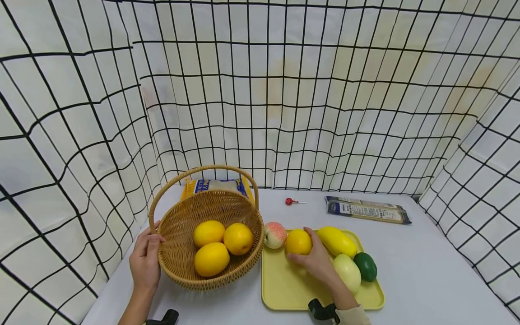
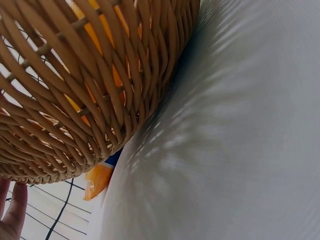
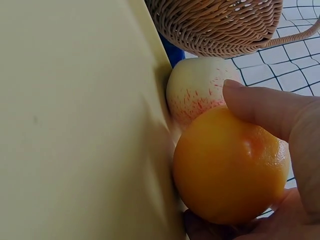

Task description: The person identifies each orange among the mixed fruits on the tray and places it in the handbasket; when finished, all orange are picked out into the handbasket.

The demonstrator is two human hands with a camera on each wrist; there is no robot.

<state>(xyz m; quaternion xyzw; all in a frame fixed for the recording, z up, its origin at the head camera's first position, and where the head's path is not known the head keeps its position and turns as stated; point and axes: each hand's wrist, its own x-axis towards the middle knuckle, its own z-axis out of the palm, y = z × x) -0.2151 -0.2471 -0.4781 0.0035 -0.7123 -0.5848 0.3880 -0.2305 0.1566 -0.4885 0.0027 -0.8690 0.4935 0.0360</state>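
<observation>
My left hand [image 1: 146, 259] grips the left rim of a wicker basket [image 1: 174, 239], which tilts so its inside faces me. Three yellow-orange fruits [image 1: 211, 259] lie inside it. In the left wrist view the basket's woven side [image 2: 100, 90] fills the upper left, and some fingers [image 2: 16, 207] touch its edge. My right hand [image 1: 318, 259] holds an orange [image 1: 298, 242] between thumb and fingers, over the back part of a yellow tray [image 1: 284, 289]. The right wrist view shows the orange [image 3: 230, 167] close against the tray surface, beside a pink-speckled peach [image 3: 197, 90].
On the tray's right are a yellow mango [image 1: 337, 241], a pale green round fruit [image 1: 347, 273] and a dark green avocado [image 1: 365, 266]. Behind stand a lollipop [image 1: 289, 201], a long flat packet [image 1: 369, 210] and a yellow-blue bag [image 1: 215, 185]. Black netting over white sheets encloses the table.
</observation>
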